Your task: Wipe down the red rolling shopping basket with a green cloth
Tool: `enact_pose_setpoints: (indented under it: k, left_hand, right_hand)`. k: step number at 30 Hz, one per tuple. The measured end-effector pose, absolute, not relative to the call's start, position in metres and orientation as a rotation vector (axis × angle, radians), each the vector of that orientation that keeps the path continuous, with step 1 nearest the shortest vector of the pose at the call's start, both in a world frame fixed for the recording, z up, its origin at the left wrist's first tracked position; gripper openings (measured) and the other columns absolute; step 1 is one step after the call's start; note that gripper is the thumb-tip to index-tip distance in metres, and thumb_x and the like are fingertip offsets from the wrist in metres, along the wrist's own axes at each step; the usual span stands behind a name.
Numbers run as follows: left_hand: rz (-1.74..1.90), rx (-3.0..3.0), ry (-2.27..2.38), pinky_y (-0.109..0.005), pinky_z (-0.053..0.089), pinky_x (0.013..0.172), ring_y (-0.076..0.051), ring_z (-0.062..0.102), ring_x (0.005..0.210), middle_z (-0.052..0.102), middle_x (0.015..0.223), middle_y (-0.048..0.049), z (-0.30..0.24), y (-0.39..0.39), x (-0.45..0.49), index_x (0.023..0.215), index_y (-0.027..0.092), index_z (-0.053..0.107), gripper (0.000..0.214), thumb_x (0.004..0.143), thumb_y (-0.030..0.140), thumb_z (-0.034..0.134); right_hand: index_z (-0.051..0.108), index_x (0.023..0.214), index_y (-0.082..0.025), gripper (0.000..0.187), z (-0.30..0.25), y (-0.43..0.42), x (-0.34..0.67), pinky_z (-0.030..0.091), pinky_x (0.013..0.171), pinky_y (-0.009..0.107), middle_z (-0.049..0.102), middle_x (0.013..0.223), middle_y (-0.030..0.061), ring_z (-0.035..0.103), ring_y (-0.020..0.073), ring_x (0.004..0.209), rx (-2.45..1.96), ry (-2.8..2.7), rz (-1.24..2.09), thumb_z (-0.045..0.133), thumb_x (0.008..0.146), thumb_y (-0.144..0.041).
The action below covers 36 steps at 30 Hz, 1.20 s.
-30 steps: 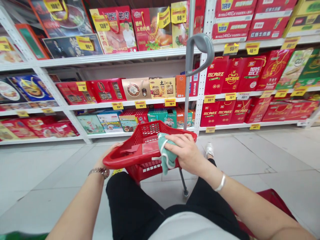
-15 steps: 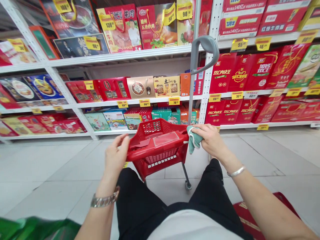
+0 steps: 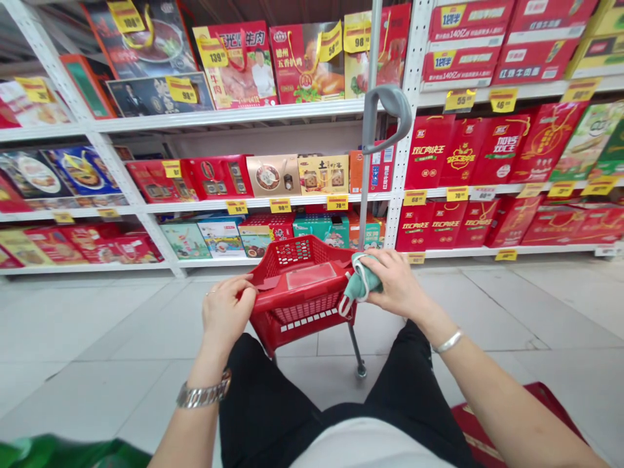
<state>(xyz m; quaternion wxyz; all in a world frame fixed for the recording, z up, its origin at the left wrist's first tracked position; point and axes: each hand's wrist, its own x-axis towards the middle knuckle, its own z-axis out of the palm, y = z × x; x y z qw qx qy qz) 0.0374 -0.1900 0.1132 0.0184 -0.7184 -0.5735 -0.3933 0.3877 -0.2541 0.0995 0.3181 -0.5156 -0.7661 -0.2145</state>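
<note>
A small red shopping cart (image 3: 312, 318) stands in front of me, with a plastic basket and a red handle bar across its near side. My left hand (image 3: 227, 309) is closed round the left end of that bar. In my right hand (image 3: 394, 283) is a green cleaning cloth (image 3: 363, 279) with white edging, bunched up at the right end of the bar. One white-edged corner of the cloth hangs down below the fingers. A grey pole with a looped grey handle (image 3: 390, 117) rises beside the cart's right side.
White shelves (image 3: 292, 114) of boxed gift packs with yellow price tags run behind the cart. A red box or bag (image 3: 487, 435) lies on the floor at lower right. Something green (image 3: 73, 452) is at lower left. Grey floor tiles (image 3: 121, 351) surround the cart.
My right hand has moved slightly left and down with the cloth, which is now bunched differently. The left hand's fingers have settled over the bar. The view has shifted a little.
</note>
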Motion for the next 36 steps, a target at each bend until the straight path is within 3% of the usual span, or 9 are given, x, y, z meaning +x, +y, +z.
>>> enact_pose_setpoints:
  k: [4,7,9,12,17,21,26,29,36]
  left_hand:
    - [-1.224,-2.226,-1.781,-0.039,0.052,0.100,-0.027,0.072,0.102,0.083,0.106,-0.0025,0.115,-0.190,0.033,0.064,0.026,0.071,0.029,0.078,0.033,0.046]
    - [-1.213,-2.203,-1.823,-0.041,0.052,0.100,-0.029,0.071,0.104,0.082,0.107,-0.0040,0.116,-0.190,0.030,0.065,0.026,0.071,0.030,0.077,0.035,0.045]
    - [-1.208,-2.192,-1.841,-0.042,0.052,0.101,-0.030,0.071,0.105,0.082,0.108,-0.0045,0.116,-0.190,0.028,0.065,0.026,0.071,0.030,0.077,0.036,0.045]
    - [-1.220,-2.195,-1.834,-0.041,0.052,0.101,-0.029,0.071,0.104,0.082,0.107,-0.0042,0.115,-0.188,0.026,0.065,0.026,0.071,0.030,0.077,0.036,0.046]
    - [-1.247,-2.201,-1.812,-0.042,0.053,0.100,-0.029,0.071,0.102,0.082,0.104,-0.0046,0.113,-0.184,0.023,0.064,0.026,0.071,0.029,0.077,0.036,0.047]
    - [-1.251,-2.191,-1.855,-0.043,0.054,0.097,-0.030,0.071,0.102,0.082,0.104,-0.0056,0.115,-0.183,0.021,0.065,0.025,0.072,0.029,0.076,0.037,0.048]
    - [-1.228,-2.204,-1.862,-0.042,0.053,0.096,-0.031,0.071,0.103,0.082,0.105,-0.0059,0.117,-0.181,0.020,0.065,0.025,0.072,0.029,0.075,0.037,0.047]
    - [-1.235,-2.224,-1.826,-0.040,0.054,0.095,-0.029,0.071,0.101,0.083,0.103,-0.0049,0.115,-0.177,0.018,0.065,0.025,0.072,0.029,0.076,0.036,0.047]
    - [-1.264,-2.277,-1.803,-0.041,0.053,0.098,-0.029,0.071,0.101,0.083,0.100,-0.0041,0.115,-0.168,0.005,0.063,0.026,0.071,0.028,0.075,0.035,0.047]
  right_hand:
    - [0.063,0.134,-0.020,0.081,0.099,-0.253,0.382,0.040,0.102,0.052,0.065,0.137,0.0170,0.054,0.0382,0.123,-1.352,-2.024,-0.542,0.083,0.073,-0.068]
    - [0.061,0.137,-0.019,0.084,0.100,-0.253,0.377,0.039,0.105,0.055,0.063,0.139,0.0177,0.053,0.0394,0.125,-1.358,-2.031,-0.539,0.083,0.073,-0.070]
    - [0.062,0.136,-0.017,0.076,0.099,-0.249,0.375,0.042,0.104,0.055,0.064,0.138,0.0185,0.054,0.0389,0.122,-1.359,-2.039,-0.562,0.085,0.076,-0.058]
    - [0.064,0.134,-0.018,0.052,0.094,-0.241,0.377,0.045,0.101,0.053,0.066,0.135,0.0176,0.057,0.0353,0.116,-1.331,-2.067,-0.648,0.076,0.084,-0.024]
    - [0.067,0.130,-0.024,0.049,0.096,-0.241,0.389,0.049,0.097,0.044,0.069,0.135,0.0123,0.061,0.0272,0.114,-1.178,-2.148,-0.756,0.053,0.089,0.001]
    - [0.070,0.124,-0.025,0.039,0.118,-0.253,0.379,0.050,0.093,0.039,0.071,0.131,0.0109,0.065,0.0235,0.109,-1.058,-2.070,-0.810,0.051,0.098,-0.003]
    - [0.070,0.125,-0.028,0.029,0.137,-0.248,0.323,0.045,0.104,0.046,0.067,0.140,0.0093,0.056,0.0281,0.128,-0.885,-1.880,-0.961,0.058,0.102,-0.016]
    - [0.073,0.117,-0.029,0.021,0.122,-0.239,0.290,0.044,0.104,0.046,0.069,0.139,0.0051,0.057,0.0291,0.126,-0.810,-1.950,-1.001,0.060,0.102,-0.022]
    - [0.065,0.134,-0.033,0.040,0.082,-0.240,0.282,0.036,0.113,0.058,0.059,0.153,0.0089,0.050,0.0328,0.142,-0.920,-2.136,-0.818,0.063,0.098,-0.016]
